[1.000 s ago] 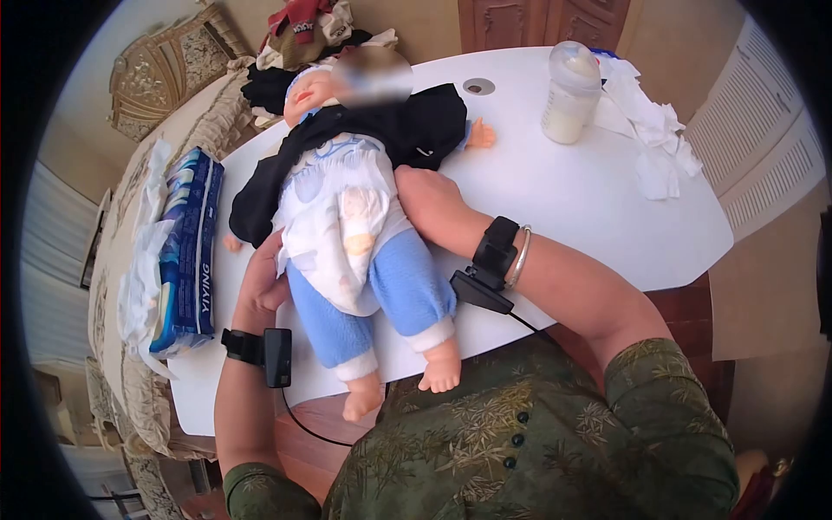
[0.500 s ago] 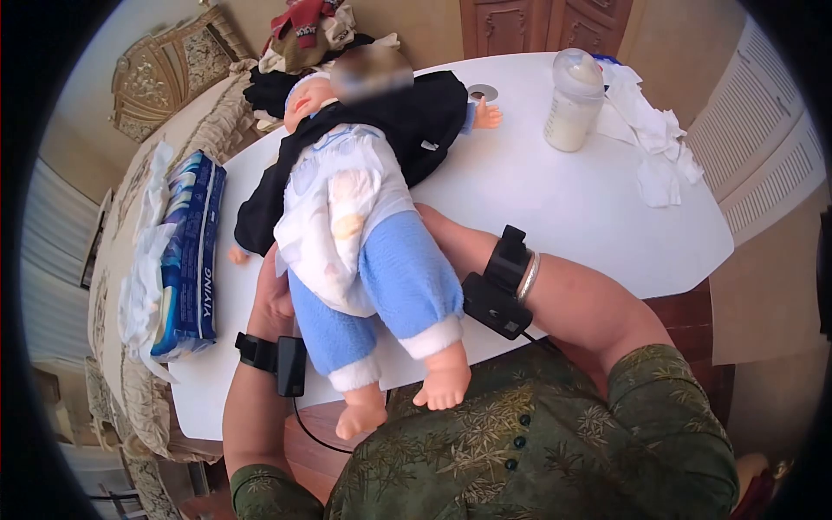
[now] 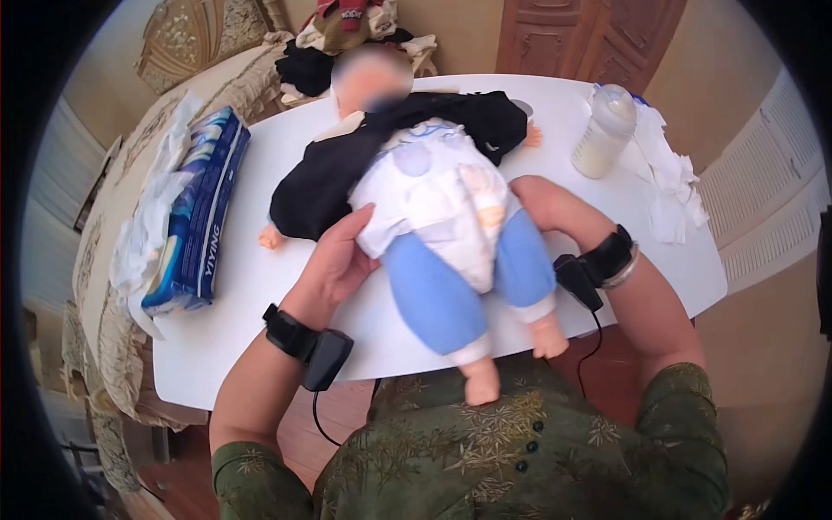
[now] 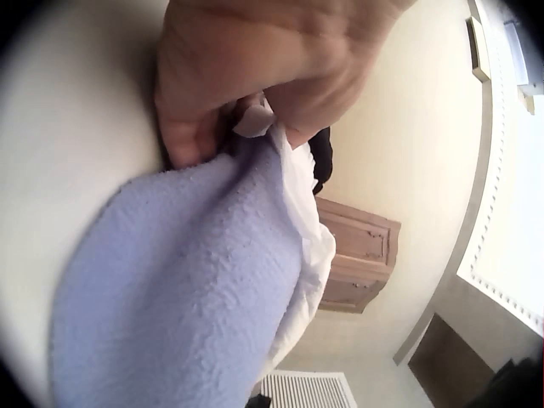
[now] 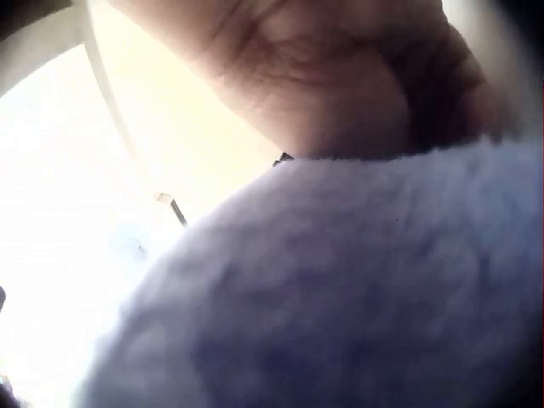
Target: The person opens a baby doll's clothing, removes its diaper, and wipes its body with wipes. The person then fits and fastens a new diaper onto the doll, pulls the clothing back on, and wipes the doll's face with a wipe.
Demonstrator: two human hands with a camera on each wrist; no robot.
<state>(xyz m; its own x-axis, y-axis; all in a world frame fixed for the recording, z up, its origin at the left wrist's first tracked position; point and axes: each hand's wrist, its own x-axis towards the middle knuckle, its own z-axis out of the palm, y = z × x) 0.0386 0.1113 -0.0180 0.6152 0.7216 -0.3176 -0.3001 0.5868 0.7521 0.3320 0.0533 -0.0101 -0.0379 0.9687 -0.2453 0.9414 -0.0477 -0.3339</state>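
Observation:
A baby doll lies on its back in blue fleece trousers (image 3: 438, 295), a black top (image 3: 321, 186) bunched up across its chest. A white printed diaper (image 3: 433, 191) covers its belly and crotch, over the trousers. At the hip on the left of the head view, my left hand (image 3: 342, 260) pinches the diaper's side edge between thumb and fingers. The left wrist view shows that white edge (image 4: 293, 178) beside the blue fleece. My right hand (image 3: 555, 204) is against the doll's other hip, its fingers hidden behind the body.
A blue diaper pack (image 3: 204, 217) with white sheets (image 3: 156, 208) on it lies at the table's left. Toward the back right stand a milk bottle (image 3: 604, 130) and crumpled white tissues (image 3: 672, 173). The doll's feet (image 3: 483, 381) overhang the table's front edge (image 3: 355, 378).
The doll has shifted right on the table and its legs now point toward the lower right. Both hands have moved right with it. The head view has turned a little too.

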